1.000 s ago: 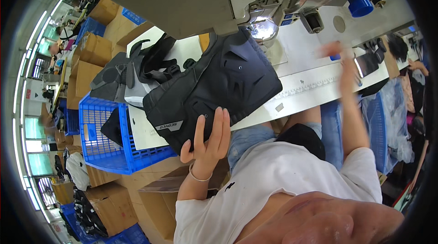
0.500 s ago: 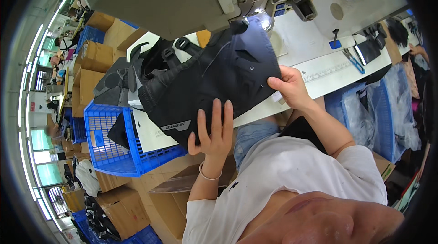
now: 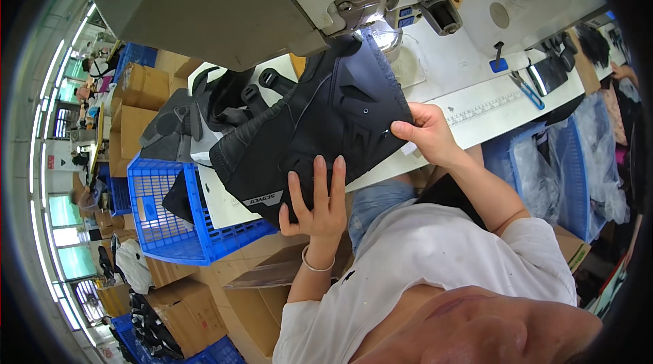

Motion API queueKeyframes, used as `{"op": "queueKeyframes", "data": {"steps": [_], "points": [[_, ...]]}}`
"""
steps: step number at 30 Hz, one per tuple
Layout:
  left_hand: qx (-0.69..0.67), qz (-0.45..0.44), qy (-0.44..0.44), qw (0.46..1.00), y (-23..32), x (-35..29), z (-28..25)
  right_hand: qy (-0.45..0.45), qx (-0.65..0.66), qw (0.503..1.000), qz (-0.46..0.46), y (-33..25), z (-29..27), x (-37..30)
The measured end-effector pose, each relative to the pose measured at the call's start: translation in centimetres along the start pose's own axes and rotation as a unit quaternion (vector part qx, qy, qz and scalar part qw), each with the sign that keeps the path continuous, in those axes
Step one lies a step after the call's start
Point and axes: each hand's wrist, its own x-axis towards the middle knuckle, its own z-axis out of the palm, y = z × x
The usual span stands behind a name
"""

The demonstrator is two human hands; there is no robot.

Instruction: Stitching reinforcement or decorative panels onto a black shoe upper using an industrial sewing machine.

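Note:
A black padded fabric piece (image 3: 309,129) with ribbed panels, moulded ridges and a small grey label lies under the sewing machine (image 3: 211,10). Its far edge reaches the lit needle area, where the needle itself is hard to see. My left hand (image 3: 316,207) rests on the near part of the fabric, fingers spread and flat. At the right edge, my right hand (image 3: 432,134) pinches the material with the thumb on top; its other fingers are partly hidden beneath. Black straps with buckles (image 3: 271,79) and grey panels (image 3: 166,129) lie at the left, beside the piece.
On the white table (image 3: 462,92) are a ruler strip (image 3: 484,109) and blue-handled snips (image 3: 528,92). A blue crate (image 3: 170,245) stands at the left table edge. To the right is a blue bin (image 3: 575,167) with clear plastic. Cardboard boxes (image 3: 187,313) stand on the floor.
The fabric piece has shifted slightly toward me, its right edge moving left. My right hand has moved a little left with it, and my left hand has slid slightly nearer.

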Motion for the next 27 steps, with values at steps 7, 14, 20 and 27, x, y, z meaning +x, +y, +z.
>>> {"op": "queueKeyframes", "data": {"steps": [7,14,20,27], "points": [[0.008,0.004,-0.005,1.000,0.7,0.5,-1.1,0.003,-0.011,1.000,-0.006,-0.5,-0.3,-0.1],[0.013,-0.009,-0.013,1.000,0.9,0.8,-0.8,0.009,0.000,1.000,-0.001,-0.6,-0.3,0.1],[-0.022,0.031,0.017,0.999,-0.1,0.8,-0.8,0.009,-0.014,1.000,0.007,-0.1,-0.5,-0.3],[-0.047,0.052,0.027,0.997,-1.1,1.4,-0.6,-0.052,-0.007,0.998,0.018,-0.3,-2.2,-1.4]]}}
